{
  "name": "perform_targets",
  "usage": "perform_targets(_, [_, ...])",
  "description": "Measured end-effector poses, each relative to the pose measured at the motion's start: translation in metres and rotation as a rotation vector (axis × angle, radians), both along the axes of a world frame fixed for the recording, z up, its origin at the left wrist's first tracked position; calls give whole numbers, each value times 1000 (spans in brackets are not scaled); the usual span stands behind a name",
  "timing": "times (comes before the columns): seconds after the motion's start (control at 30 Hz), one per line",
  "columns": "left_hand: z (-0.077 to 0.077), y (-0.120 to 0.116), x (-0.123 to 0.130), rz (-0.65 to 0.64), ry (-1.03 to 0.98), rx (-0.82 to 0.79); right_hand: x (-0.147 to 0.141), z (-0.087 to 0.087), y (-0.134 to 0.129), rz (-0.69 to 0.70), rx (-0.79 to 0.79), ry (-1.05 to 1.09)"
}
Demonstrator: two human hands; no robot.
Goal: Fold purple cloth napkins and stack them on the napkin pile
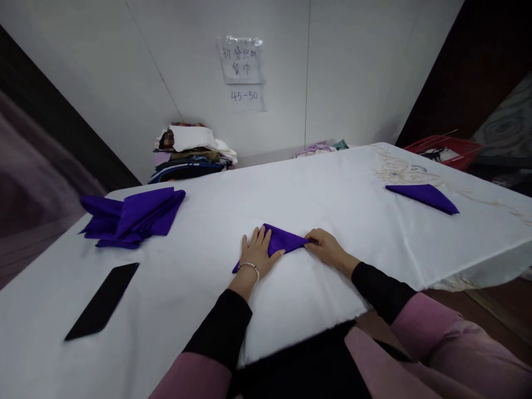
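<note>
A purple cloth napkin point(284, 240), folded into a triangle, lies on the white-covered table in front of me. My left hand point(258, 250) rests flat on its left part with fingers spread, hiding some of the cloth. At the napkin's right corner, my right hand point(326, 245) pinches the tip between thumb and fingers. Another purple napkin point(424, 196), folded into a narrow triangle, lies farther off to the right. Several loose purple napkins point(135, 216) sit in a rumpled heap on the left.
A flat black rectangular object point(103, 302) lies at the left on the white tablecloth point(199, 321). Behind the table are a stack of folded clothes point(193, 152), more fabric point(318, 148) and a red basket point(461, 152). Paper signs point(243, 69) hang on the wall.
</note>
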State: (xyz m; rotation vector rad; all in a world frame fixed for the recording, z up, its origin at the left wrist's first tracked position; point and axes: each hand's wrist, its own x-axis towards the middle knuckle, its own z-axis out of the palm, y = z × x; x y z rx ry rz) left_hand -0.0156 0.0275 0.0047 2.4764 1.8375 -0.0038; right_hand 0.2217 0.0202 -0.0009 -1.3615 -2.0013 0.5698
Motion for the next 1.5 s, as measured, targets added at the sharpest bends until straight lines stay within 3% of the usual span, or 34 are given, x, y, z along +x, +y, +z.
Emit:
perform_targets(0.37, [-2,0,-1,-16,-5,11,1,5,-2,82,-30,61])
perform_targets(0.83, [-1,1,-1,-12,13,-4,1,3,-1,33,-13,50])
perform_targets(1.5, [2,0,0,-13,-3,-29,4,6,-3,91,-40,90])
